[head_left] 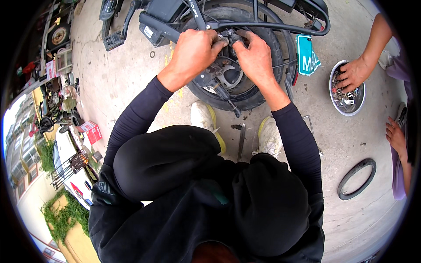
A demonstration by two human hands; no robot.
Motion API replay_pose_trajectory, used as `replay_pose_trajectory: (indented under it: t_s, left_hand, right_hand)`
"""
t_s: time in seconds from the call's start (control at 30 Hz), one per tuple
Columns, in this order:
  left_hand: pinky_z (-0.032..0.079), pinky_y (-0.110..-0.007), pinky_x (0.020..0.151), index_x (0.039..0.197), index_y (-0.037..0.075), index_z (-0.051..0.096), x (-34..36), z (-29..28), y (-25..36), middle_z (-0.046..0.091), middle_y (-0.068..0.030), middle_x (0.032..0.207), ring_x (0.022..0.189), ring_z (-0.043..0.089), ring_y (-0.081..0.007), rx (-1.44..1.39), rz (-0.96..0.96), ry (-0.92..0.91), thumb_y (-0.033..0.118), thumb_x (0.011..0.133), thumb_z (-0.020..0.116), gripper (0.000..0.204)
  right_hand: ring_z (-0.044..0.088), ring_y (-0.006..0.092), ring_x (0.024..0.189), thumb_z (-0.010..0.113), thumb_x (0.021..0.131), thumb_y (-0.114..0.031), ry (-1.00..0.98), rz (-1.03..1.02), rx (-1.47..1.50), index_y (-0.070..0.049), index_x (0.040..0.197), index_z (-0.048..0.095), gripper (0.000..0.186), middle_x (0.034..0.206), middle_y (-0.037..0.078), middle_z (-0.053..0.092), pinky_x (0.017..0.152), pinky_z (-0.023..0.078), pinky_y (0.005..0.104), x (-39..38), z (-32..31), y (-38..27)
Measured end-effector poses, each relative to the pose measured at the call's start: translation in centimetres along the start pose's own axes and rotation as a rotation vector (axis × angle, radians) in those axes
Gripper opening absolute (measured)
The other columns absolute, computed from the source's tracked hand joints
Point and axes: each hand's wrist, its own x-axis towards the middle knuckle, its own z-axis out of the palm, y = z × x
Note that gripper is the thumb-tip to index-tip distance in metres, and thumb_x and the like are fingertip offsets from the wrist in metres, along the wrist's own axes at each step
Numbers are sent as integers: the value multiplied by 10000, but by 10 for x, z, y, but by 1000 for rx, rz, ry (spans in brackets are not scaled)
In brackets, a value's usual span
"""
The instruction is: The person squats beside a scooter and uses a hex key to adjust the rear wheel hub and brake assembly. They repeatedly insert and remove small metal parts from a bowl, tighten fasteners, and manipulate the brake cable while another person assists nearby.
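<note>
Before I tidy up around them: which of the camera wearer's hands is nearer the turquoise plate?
Right. The right hand, over the wheel, is left of the turquoise plate; the left hand is farther left.

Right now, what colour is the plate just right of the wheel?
The plate is teal with white lettering; it shows best in the head view.

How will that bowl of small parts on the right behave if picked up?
The bowl is probably heavy for its size, given the metallic-looking parts inside. Those look loose, so may shift if tilted. It looks rigid, so should barely flex.
</note>
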Motion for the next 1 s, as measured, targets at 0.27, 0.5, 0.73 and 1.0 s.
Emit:
replay_pose_trajectory:
  t_s: [0.27, 0.5, 0.73, 1.0]
  left_hand:
    - [531, -507, 660, 908, -2, 593, 5, 1, -4, 653, -212, 763, 756, 667, -437, 190, 225, -44, 185, 945, 690, 214]
    - [531, -509, 678, 868, -6, 592, 7, -1, -4, 650, -229, 772, 776, 664, -442, 186, 220, -150, 179, 958, 672, 221]
    - [537, -497, 690, 862, -9, 599, 6, -3, -3, 662, -220, 789, 786, 669, -435, 157, 251, -112, 142, 915, 716, 198]
    - [548, -469, 682, 969, 3, 686, 5, -3, -4, 691, -208, 796, 759, 682, -411, 19, 225, -47, 126, 872, 762, 175]
  right_hand:
    - [657, 430, 1153, 630, 866, -210, -21, -24, 13, 51, 1194, 706, 425, 1201, 285, 693, 1047, 494, 456, 1, -2, 0]
    - [659, 433, 1136, 638, 858, -210, 0, -45, -10, 54, 1186, 708, 427, 1186, 286, 694, 1038, 497, 461, 1, -1, 3]
    - [673, 432, 1118, 651, 852, -214, -8, -25, -6, 55, 1176, 716, 426, 1169, 285, 706, 1025, 510, 457, 1, -2, 1]
    - [677, 421, 1135, 663, 853, -214, -11, -17, 3, 53, 1197, 712, 438, 1188, 288, 703, 1032, 512, 446, 1, -1, 2]
